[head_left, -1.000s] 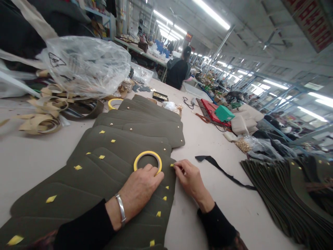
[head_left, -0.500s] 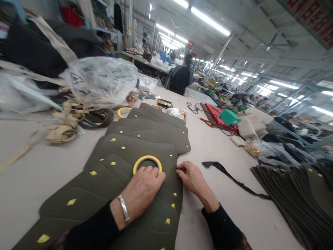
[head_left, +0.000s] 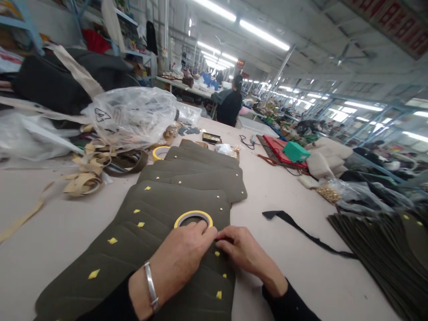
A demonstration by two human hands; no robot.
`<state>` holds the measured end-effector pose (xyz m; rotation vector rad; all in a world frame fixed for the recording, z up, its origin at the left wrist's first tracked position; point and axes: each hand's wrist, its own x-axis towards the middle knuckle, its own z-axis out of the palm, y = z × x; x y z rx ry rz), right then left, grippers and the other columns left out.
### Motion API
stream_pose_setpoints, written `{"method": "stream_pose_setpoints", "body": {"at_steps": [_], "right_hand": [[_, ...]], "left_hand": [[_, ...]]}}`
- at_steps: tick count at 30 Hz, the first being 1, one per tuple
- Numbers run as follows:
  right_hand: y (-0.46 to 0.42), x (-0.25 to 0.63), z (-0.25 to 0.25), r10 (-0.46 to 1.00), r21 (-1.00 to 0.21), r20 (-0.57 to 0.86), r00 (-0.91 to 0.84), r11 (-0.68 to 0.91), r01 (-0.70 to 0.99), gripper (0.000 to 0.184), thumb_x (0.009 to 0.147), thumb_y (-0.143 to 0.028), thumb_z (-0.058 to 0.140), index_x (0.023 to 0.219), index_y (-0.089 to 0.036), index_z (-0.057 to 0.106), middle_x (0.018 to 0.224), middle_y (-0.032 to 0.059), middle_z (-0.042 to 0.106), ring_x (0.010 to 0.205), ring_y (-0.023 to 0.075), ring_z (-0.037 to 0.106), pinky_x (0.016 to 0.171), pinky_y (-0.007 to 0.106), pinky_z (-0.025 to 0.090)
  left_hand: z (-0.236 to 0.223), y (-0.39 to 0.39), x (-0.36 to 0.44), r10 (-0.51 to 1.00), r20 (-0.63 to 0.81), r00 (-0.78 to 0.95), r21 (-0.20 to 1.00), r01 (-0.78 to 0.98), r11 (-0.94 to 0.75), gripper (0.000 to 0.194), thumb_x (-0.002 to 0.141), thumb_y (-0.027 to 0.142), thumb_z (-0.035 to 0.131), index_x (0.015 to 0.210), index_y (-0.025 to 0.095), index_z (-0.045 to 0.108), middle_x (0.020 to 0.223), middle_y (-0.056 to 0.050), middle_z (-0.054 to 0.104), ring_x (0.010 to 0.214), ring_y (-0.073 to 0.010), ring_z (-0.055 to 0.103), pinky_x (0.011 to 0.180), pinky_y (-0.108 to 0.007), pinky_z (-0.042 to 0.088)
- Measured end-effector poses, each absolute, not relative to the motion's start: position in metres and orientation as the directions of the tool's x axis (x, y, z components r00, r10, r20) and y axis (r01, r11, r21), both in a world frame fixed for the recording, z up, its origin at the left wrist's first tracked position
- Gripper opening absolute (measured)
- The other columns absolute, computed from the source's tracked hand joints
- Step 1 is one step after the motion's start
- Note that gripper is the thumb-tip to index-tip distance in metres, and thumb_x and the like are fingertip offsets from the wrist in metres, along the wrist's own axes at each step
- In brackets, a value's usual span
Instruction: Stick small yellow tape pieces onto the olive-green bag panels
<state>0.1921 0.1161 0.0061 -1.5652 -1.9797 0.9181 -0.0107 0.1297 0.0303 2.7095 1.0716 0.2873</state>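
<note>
Overlapping dark olive panels (head_left: 174, 200) with rounded corners run down the table in a fanned row, bearing small yellow tape pieces (head_left: 113, 240) and small metal studs (head_left: 179, 182). My left hand (head_left: 177, 254), a silver bangle at its wrist, is closed on a roll of yellow tape (head_left: 193, 214) lying over the panels. My right hand (head_left: 244, 252) is pinched at the panels' right edge, its fingertips close against my left thumb and index finger. Whatever lies between those right fingertips is too small to make out.
A second yellow tape roll (head_left: 161, 153) lies behind the panels, near a clear plastic bag (head_left: 133, 118) and curled tan strips (head_left: 83, 183). Rightward are a black strip (head_left: 301, 232), a stack of dark panels (head_left: 374, 254) and a green box (head_left: 296, 151). A person (head_left: 230, 104) is farther back.
My right hand has moved left from the panels' edge to meet the left fingertips. My left hand, with the tape roll, has shifted slightly towards me. The camera view has tilted a little.
</note>
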Motion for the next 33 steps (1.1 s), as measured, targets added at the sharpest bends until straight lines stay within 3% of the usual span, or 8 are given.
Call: {"method": "stream_pose_setpoints", "body": {"at_steps": [3, 6, 8, 16, 22, 25, 28, 33], "right_hand": [[0.113, 0.195, 0.007, 0.989, -0.759, 0.059, -0.136, 0.133, 0.638, 0.017, 0.084, -0.016, 0.059, 0.092, -0.020, 0.074, 0.084, 0.0025, 0.073, 0.076, 0.0165, 0.065, 0.070, 0.026, 0.048], [0.108, 0.197, 0.014, 0.975, -0.811, 0.179, -0.131, 0.222, 0.541, 0.018, 0.086, -0.017, 0.057, 0.096, -0.019, 0.071, 0.084, 0.0027, 0.071, 0.072, 0.0147, 0.063, 0.066, 0.025, 0.049], [0.105, 0.192, 0.018, 0.935, -0.781, 0.292, -0.203, 0.356, 0.513, 0.018, 0.085, -0.014, 0.057, 0.098, -0.018, 0.069, 0.086, 0.0036, 0.070, 0.074, 0.0146, 0.062, 0.069, 0.025, 0.050], [0.102, 0.175, 0.013, 0.777, -0.539, 0.539, -0.326, 0.616, 0.575, 0.016, 0.084, -0.006, 0.052, 0.088, -0.017, 0.064, 0.077, 0.0048, 0.067, 0.070, 0.0147, 0.060, 0.065, 0.026, 0.048], [0.101, 0.171, 0.006, 0.741, -0.462, 0.628, -0.236, 0.600, 0.653, 0.014, 0.079, -0.006, 0.053, 0.078, -0.016, 0.062, 0.067, 0.0025, 0.063, 0.061, 0.0132, 0.058, 0.059, 0.024, 0.046], [0.100, 0.167, 0.005, 0.768, -0.474, 0.606, -0.207, 0.558, 0.681, 0.014, 0.077, -0.006, 0.053, 0.075, -0.015, 0.064, 0.066, 0.0027, 0.063, 0.059, 0.0133, 0.058, 0.058, 0.024, 0.045], [0.098, 0.161, 0.008, 0.855, -0.603, 0.508, -0.105, 0.440, 0.665, 0.014, 0.075, -0.009, 0.055, 0.074, -0.016, 0.066, 0.065, 0.0023, 0.065, 0.057, 0.0129, 0.059, 0.057, 0.024, 0.046], [0.104, 0.164, 0.006, 0.989, -0.931, 0.034, 0.142, -0.021, 0.364, 0.008, 0.075, -0.020, 0.059, 0.071, -0.016, 0.065, 0.055, -0.0011, 0.063, 0.047, 0.0119, 0.058, 0.045, 0.021, 0.045]], "left_hand": [[0.019, 0.133, -0.011, 0.688, 0.176, 0.704, 0.359, 0.605, -0.711, 0.021, 0.093, 0.014, 0.044, 0.108, 0.023, 0.055, 0.088, -0.002, 0.064, 0.076, -0.0182, 0.063, 0.070, -0.031, 0.057], [0.007, 0.134, -0.011, 0.657, 0.307, 0.688, 0.422, 0.521, -0.742, 0.048, 0.094, 0.016, 0.046, 0.139, 0.025, 0.033, 0.105, -0.004, 0.067, 0.090, -0.0176, 0.066, 0.080, -0.030, 0.057], [0.002, 0.134, -0.011, 0.634, 0.384, 0.671, 0.420, 0.484, -0.767, 0.053, 0.095, 0.019, 0.044, 0.144, 0.023, 0.024, 0.117, -0.006, 0.066, 0.100, -0.0174, 0.066, 0.085, -0.029, 0.056], [0.001, 0.130, -0.009, 0.622, 0.468, 0.627, 0.409, 0.470, -0.782, 0.036, 0.100, 0.031, 0.035, 0.134, 0.018, 0.036, 0.118, -0.008, 0.066, 0.102, -0.0162, 0.066, 0.083, -0.024, 0.054], [0.013, 0.129, -0.009, 0.693, 0.316, 0.648, 0.492, 0.513, -0.703, 0.017, 0.097, 0.020, 0.037, 0.106, 0.023, 0.051, 0.103, -0.001, 0.067, 0.088, -0.0169, 0.066, 0.071, -0.027, 0.052], [0.017, 0.131, -0.008, 0.744, 0.237, 0.624, 0.497, 0.580, -0.645, 0.015, 0.096, 0.020, 0.039, 0.092, 0.023, 0.054, 0.088, 0.000, 0.064, 0.076, -0.0173, 0.063, 0.064, -0.028, 0.048], [0.015, 0.130, -0.009, 0.753, 0.229, 0.616, 0.475, 0.605, -0.639, 0.017, 0.096, 0.019, 0.040, 0.090, 0.022, 0.055, 0.085, 0.000, 0.061, 0.073, -0.0171, 0.060, 0.063, -0.028, 0.045], [0.011, 0.120, -0.007, 0.702, 0.370, 0.609, 0.408, 0.572, -0.712, 0.020, 0.095, 0.016, 0.039, 0.085, 0.022, 0.055, 0.081, -0.001, 0.057, 0.069, -0.0162, 0.056, 0.058, -0.027, 0.041]]}}
